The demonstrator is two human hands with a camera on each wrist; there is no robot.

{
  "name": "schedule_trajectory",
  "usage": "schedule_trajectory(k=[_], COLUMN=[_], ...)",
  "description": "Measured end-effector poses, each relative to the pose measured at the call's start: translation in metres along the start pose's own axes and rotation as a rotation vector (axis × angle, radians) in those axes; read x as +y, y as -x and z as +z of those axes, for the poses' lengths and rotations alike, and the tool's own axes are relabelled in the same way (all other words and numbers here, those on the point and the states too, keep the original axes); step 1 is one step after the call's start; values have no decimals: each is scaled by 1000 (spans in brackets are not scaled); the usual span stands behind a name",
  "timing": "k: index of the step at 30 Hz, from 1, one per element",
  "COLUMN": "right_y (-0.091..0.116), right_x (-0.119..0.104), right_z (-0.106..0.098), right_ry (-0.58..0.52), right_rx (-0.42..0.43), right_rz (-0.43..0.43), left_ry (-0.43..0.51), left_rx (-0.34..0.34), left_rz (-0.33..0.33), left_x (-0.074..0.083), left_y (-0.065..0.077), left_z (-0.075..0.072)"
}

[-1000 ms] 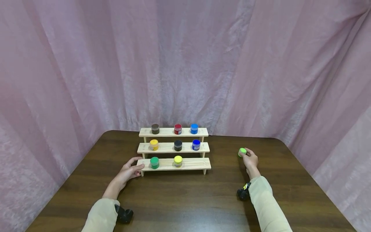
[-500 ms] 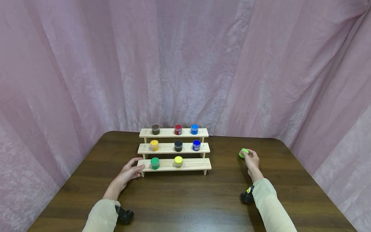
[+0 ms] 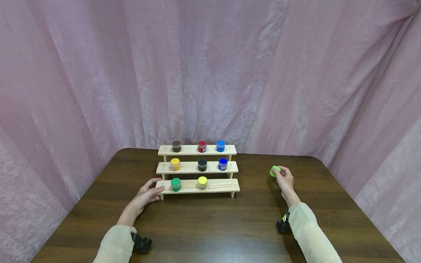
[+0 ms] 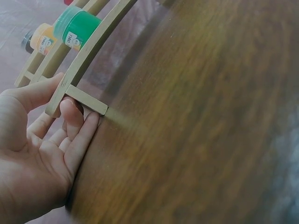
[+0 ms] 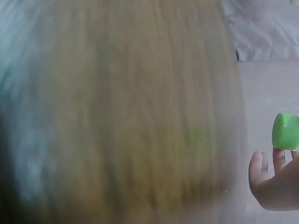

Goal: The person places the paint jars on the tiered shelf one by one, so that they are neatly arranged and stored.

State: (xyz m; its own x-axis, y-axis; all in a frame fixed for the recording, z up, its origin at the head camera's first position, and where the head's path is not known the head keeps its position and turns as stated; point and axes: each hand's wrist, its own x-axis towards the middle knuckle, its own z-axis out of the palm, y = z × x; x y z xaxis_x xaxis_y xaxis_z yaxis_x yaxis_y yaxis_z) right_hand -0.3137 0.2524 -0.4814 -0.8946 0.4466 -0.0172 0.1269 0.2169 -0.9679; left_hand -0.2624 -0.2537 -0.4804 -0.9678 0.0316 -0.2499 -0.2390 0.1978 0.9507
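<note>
A three-step wooden display stand (image 3: 218, 185) stands on the table, with small paint jars on its steps. At the left end of its lowest step, my left hand (image 3: 146, 193) grips the board, thumb on top and fingers beneath by the leg (image 4: 88, 100). Nearest that hand is a green paint jar (image 3: 175, 185), with a yellow paint jar (image 3: 202, 183) farther along the same step. Off to the right, my right hand (image 3: 284, 182) pinches a light green paint jar (image 3: 274, 171), held tilted above the table; the right wrist view shows this jar (image 5: 286, 131) at its edge.
The middle step carries an orange-yellow jar (image 3: 175, 164), a black jar (image 3: 202, 165) and a dark blue jar (image 3: 222, 164). On the top step are brown (image 3: 176, 146), red (image 3: 202, 147) and blue (image 3: 220, 146) jars. A pink curtain (image 3: 210, 73) hangs behind the brown table (image 3: 210, 226).
My right hand has tipped the light green jar further over, and its wrist and forearm have shifted slightly right. The left hand and the stand stay in place.
</note>
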Motion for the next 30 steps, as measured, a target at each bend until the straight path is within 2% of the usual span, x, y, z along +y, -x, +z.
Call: schedule_trajectory(k=[12,16,24,30], right_y=[10,13,27,38], right_x=[-16,-20,-34,-43], right_z=[10,13,16,22], right_ry=[106,106,81,36], right_rx=[-26,-36,-115,-144], right_rz=[-102,-121,-157,-199], left_ry=[-8,-14,-13,-22], left_rx=[4,3,-19,3], left_rz=[6,7,40,6], left_x=[0,-1,-3,-3], left_y=[0,-1,0,-1], left_z=[-3,-3,-3,-2])
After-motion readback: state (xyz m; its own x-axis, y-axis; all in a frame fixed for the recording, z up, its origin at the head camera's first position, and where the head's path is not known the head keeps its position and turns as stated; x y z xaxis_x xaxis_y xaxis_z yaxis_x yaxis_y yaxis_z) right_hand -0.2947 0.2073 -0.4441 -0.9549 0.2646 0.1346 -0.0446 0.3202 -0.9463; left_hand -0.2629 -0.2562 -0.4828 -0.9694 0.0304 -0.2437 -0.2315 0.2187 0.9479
